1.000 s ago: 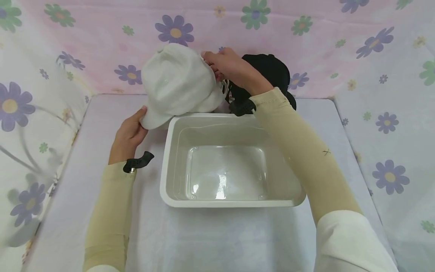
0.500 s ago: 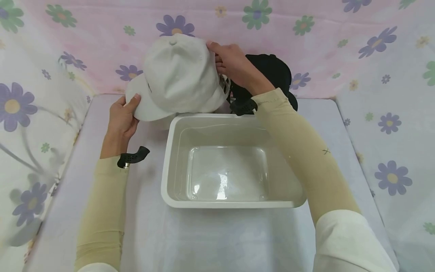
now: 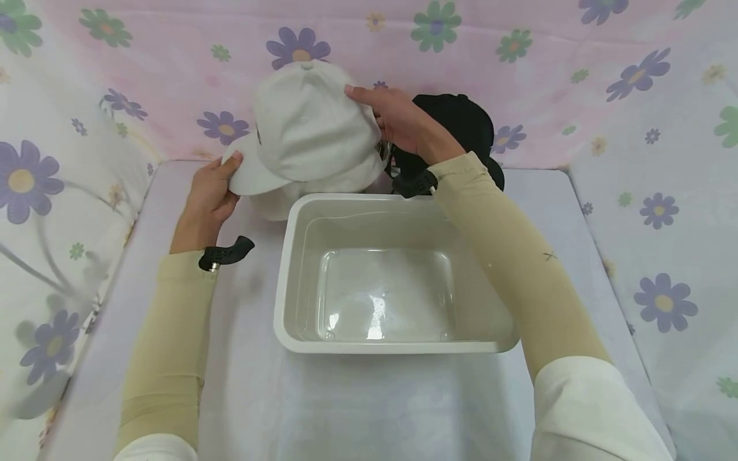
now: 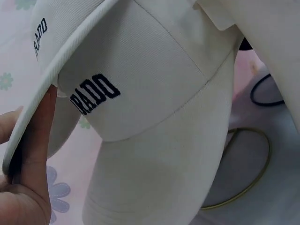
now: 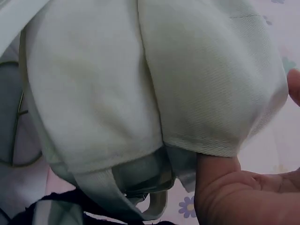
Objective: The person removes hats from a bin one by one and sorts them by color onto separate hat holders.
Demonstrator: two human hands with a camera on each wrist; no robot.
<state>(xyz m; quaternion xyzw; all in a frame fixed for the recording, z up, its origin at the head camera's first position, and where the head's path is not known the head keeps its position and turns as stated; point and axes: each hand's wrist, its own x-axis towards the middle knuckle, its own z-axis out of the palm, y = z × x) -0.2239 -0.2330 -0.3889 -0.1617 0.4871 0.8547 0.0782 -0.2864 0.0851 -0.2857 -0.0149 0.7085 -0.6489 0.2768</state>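
In the head view a white baseball cap (image 3: 317, 121) is held behind the tub. My left hand (image 3: 207, 192) pinches its brim, thumb above and fingers beneath. My right hand (image 3: 398, 118) grips the opposite edge of the crown, thumb outside and fingers tucked under the edge, as the right wrist view shows. A second white cap (image 4: 154, 164) sits under the first, with dark lettering on its front; its brim shows below the held one. From the back hangs a pale strap (image 5: 105, 192).
A black cap (image 3: 461, 121) stands to the right, partly behind my right hand. A cream plastic tub (image 3: 392, 346) sits on the table (image 3: 380, 410) in front of the caps. Thin olive (image 4: 267, 159) and dark loops lie beside the caps. Flowered cloth (image 3: 173, 77) walls the table.
The held cap first rises and its brim swings left, uncovering the white cap beneath; then it shifts slightly right. My left hand moves with the brim; my right hand stays near the crown's edge.
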